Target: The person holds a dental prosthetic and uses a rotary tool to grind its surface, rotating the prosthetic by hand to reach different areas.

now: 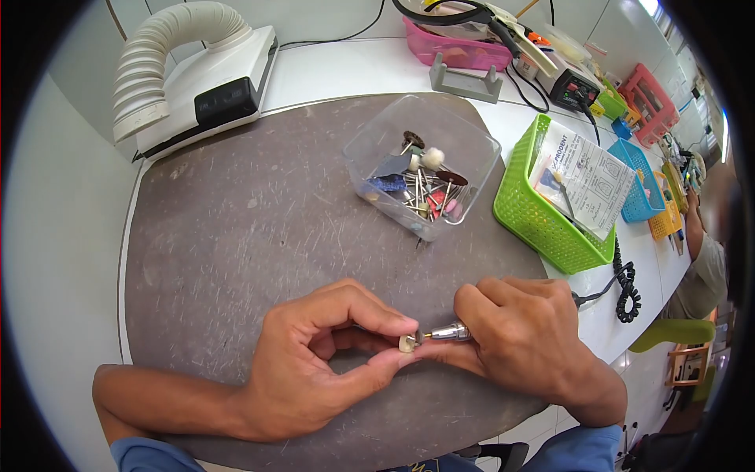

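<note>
My left hand (303, 358) pinches a small tooth-coloured piece (406, 344), which looks like a dental crown, between thumb and fingertips. Wrapped round a metal rotary handpiece (451, 332) is my right hand (531, 338), its thumb side near the left fingertips. The handpiece points left, and a small grey wheel bit (418, 337) at its tip is at the crown; whether they touch is hard to tell. Beyond the hands stands a clear plastic box (358, 175) with several mounted burs, discs and a white felt polishing tip (432, 159).
A scratched brown mat (212, 259) covers the bench under both hands. At the right are a green basket (550, 236) with a printed packet (586, 173) and a coiled black cord (627, 291). A white hose unit (185, 31) stands back left. Another person (708, 259) sits far right.
</note>
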